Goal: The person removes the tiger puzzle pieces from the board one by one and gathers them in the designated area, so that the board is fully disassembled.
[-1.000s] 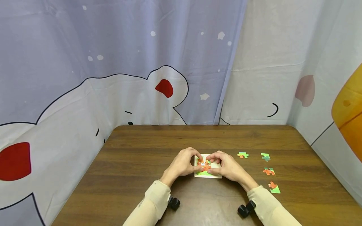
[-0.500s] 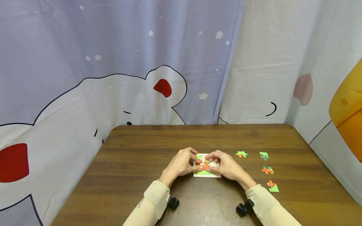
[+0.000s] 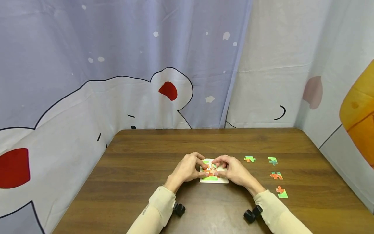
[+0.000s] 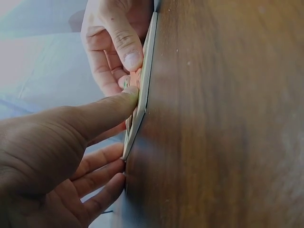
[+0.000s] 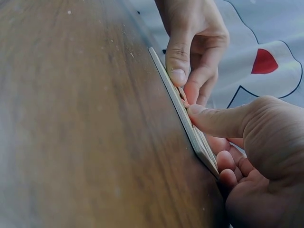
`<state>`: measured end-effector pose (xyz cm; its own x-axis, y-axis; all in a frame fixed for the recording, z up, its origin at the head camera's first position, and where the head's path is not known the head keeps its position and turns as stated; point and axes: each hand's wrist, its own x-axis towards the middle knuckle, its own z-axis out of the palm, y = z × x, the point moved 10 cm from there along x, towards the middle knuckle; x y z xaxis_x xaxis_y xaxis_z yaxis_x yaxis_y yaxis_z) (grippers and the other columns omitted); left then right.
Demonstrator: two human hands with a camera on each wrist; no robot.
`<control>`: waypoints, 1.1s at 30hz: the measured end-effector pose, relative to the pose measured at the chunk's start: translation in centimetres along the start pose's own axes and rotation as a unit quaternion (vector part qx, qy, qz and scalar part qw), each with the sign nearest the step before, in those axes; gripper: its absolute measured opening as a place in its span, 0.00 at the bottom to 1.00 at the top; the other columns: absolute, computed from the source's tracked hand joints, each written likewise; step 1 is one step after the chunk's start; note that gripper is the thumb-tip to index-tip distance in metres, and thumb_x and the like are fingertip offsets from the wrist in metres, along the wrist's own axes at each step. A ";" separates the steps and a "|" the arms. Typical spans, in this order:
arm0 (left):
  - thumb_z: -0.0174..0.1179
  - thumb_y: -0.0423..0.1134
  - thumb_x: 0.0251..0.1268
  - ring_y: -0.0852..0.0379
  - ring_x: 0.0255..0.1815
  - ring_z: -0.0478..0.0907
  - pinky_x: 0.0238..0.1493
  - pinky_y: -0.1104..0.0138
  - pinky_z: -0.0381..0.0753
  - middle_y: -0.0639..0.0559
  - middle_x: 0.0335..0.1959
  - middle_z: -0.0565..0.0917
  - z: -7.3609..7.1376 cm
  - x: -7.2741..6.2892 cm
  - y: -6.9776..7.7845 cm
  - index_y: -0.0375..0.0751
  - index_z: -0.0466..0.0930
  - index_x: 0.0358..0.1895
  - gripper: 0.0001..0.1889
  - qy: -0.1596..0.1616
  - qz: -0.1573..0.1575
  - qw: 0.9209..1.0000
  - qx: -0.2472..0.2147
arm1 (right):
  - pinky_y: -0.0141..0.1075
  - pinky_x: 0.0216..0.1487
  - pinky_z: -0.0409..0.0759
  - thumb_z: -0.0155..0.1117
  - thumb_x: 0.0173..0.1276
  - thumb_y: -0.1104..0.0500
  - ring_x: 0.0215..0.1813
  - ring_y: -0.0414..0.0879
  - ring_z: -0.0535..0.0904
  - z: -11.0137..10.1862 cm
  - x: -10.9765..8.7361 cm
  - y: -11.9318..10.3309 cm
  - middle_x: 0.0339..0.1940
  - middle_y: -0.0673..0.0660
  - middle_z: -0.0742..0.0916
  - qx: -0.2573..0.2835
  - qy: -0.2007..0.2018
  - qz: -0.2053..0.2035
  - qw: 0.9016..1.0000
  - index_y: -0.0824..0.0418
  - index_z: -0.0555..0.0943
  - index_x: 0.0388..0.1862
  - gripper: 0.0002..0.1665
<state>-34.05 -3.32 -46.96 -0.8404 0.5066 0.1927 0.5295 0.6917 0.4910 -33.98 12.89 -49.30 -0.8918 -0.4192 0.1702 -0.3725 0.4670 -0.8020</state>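
A small jigsaw puzzle in a pale tray [image 3: 214, 182] lies on the table, its orange and green pieces filling mostly the left side. My left hand [image 3: 189, 167] comes in from the left, thumb and index finger pinching an orange puzzle piece [image 3: 210, 170] near the middle. From the opposite side my right hand [image 3: 233, 169] pinches at the same spot, with its thumb low and index finger toward the far edge. Both thumb tips press close together in the left wrist view, where an orange piece [image 4: 135, 77] stands slightly raised over the tray. Fingers hide much of the picture.
Several loose pieces lie right of the tray: a green and orange one [image 3: 249, 159], a green one [image 3: 273, 161], an orange one [image 3: 276, 175] and an orange and green corner [image 3: 281, 192]. A patterned curtain [image 3: 204, 65] hangs behind the wooden table [image 3: 140, 162].
My left index finger has shifted a little nearer, uncovering green at the tray's far left. The right hand stays nearly still; the head view has shifted slightly.
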 end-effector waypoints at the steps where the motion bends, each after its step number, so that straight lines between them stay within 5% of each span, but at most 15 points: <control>1: 0.86 0.46 0.61 0.44 0.64 0.87 0.65 0.53 0.87 0.46 0.64 0.89 0.0 0.0 0.0 0.46 0.99 0.46 0.14 -0.001 0.001 1.000 -0.003 | 0.33 0.44 0.77 0.85 0.67 0.62 0.42 0.47 0.79 0.0 0.0 0.0 0.49 0.53 0.90 -0.001 0.001 0.000 1.000 0.58 0.90 0.59 0.22; 8: 0.80 0.40 0.70 0.44 0.64 0.87 0.67 0.52 0.86 0.45 0.63 0.90 -0.3 0.0 0.0 0.45 0.99 0.47 0.08 0.006 0.019 1.000 -0.018 | 0.32 0.42 0.76 0.86 0.66 0.63 0.41 0.45 0.78 -0.2 0.1 0.1 0.46 0.52 0.89 0.003 0.004 0.000 1.000 0.58 0.91 0.58 0.22; 33: 0.82 0.37 0.66 0.44 0.63 0.87 0.69 0.52 0.84 0.45 0.60 0.91 -0.1 0.0 -0.4 0.45 0.98 0.46 0.08 0.014 0.005 0.999 -0.040 | 0.29 0.39 0.76 0.83 0.72 0.58 0.40 0.45 0.77 -3.6 -0.3 -0.1 0.46 0.66 0.85 0.084 0.027 -0.006 0.996 0.62 0.88 0.62 0.23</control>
<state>-34.28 -3.70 -47.06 -0.8386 0.4981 0.2204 0.5277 0.6427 0.5554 -34.57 15.72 -47.21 -0.9016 -0.3796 0.2077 -0.3393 0.3226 -0.8836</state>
